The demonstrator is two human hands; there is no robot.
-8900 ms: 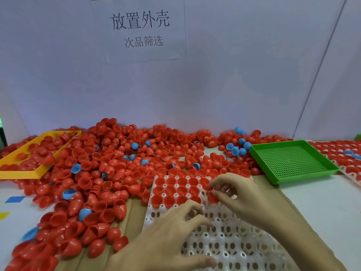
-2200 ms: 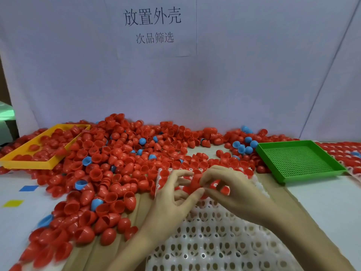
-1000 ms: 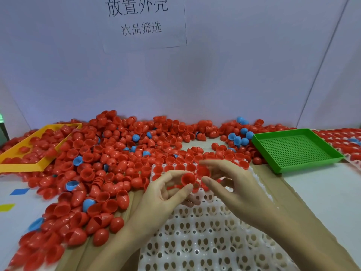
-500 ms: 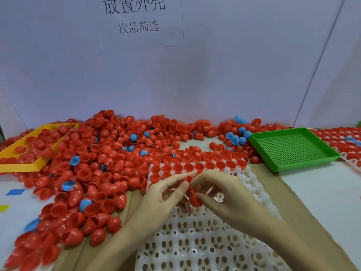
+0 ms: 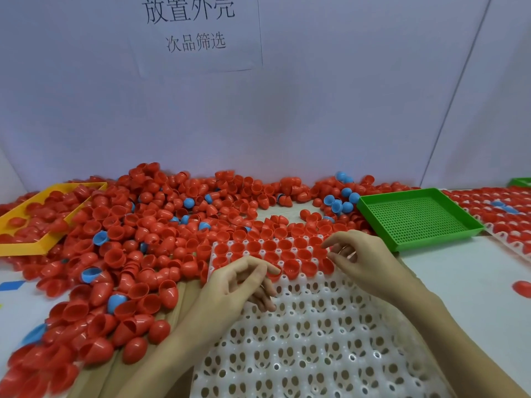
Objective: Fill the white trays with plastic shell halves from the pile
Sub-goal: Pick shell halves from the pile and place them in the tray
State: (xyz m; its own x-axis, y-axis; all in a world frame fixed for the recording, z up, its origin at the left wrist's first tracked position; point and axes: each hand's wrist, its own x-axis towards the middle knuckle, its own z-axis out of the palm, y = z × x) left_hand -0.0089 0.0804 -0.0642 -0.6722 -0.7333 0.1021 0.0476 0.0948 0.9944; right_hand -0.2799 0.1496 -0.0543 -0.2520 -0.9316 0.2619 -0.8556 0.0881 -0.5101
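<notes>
Nearest you, at 6 o'clock, the white tray (image 5: 316,340) lies flat on the counter (image 5: 448,271) — a moulded grid of round pockets with holes in their floors, most of them bare. Only its far rows carry red shell halves (image 5: 290,254), each seated open side up, glossy and cup-shaped.

Your left hand (image 5: 238,285) hovers over the tray's left part with fingers loosely curled; its forefinger reaches out and touches a red half (image 5: 273,275) at the near edge of the filled rows. Whether it pinches that piece you cannot tell from here. Your right hand (image 5: 359,257) sits at about 1 o'clock, fingers relaxed and spread, holding nothing, its tips just beside the filled pockets at the tray's right end.

From 9 to 12 o'clock spreads the pile (image 5: 138,248) — red halves tumbled every way, some domed side up, some nested, with a few blue halves (image 5: 99,237) scattered among them. A yellow tray (image 5: 43,242) at 10 o'clock holds more red pieces. At 2 o'clock stands a green perforated tray (image 5: 416,219). Beyond it, at 3 o'clock, another white tray (image 5: 514,239) is filled with red halves. One red half (image 5: 523,288) lies alone on the counter at the right edge.
</notes>
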